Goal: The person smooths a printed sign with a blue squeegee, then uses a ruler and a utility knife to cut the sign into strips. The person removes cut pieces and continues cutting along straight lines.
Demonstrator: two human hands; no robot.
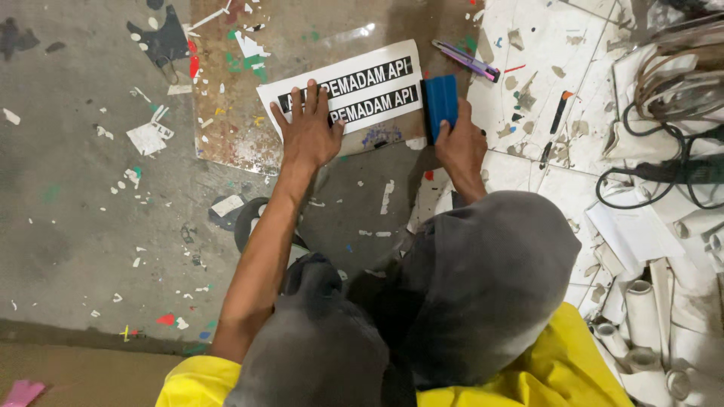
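Blue felt-edged squeegee [440,103] is being gripped in the right hand [461,147], its edge sitting at the right end of the white sticker sheet with two black lettered strips [347,89]. The left hand [308,130] is lying flat with fingers spread, pinning the sheet's left part to the brown board [226,128] on the floor. Judging by this, smoothing is underway and unfinished. A purple cutter [467,60] is lying nearby.

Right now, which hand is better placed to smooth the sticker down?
The right hand, probably: it already grips the blue squeegee at the sticker's right edge. The left hand lies flat on the sticker, pinning it.
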